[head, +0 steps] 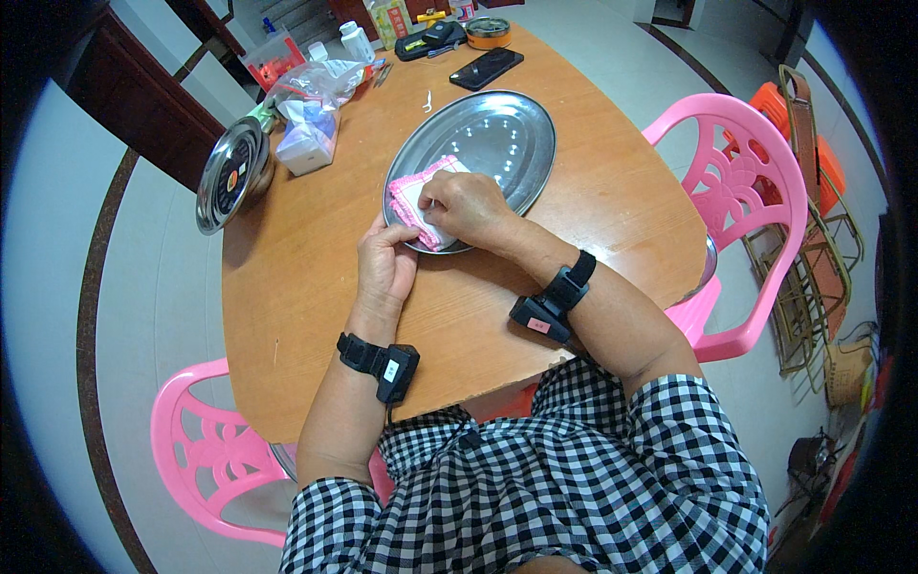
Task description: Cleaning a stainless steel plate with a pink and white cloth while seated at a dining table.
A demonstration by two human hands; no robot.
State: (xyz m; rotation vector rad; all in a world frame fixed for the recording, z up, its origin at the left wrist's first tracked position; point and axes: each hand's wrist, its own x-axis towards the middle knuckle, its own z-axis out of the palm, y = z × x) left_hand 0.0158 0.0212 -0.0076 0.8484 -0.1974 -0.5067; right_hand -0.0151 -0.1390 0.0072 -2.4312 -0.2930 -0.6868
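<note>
An oval stainless steel tray (495, 136) rests on the wooden table before me. My left hand (391, 255) grips its near left rim, thumb on top and the other fingers mostly hidden underneath. On the near part of the tray lies a folded white cloth (411, 188) with a pink crocheted-looking edge. My right hand (466, 204) is on this cloth with curled fingers, gripping it; the fingertips are partly hidden by the hand itself.
Beyond the tray lies a black smartphone (486, 68). A tissue pack (308, 143), a plastic bag (315, 82) and a white bottle (356, 41) stand far left. Metal bowls or lids (231, 176) sit at the left edge. Pink plastic chairs (746, 172) flank the table (308, 287).
</note>
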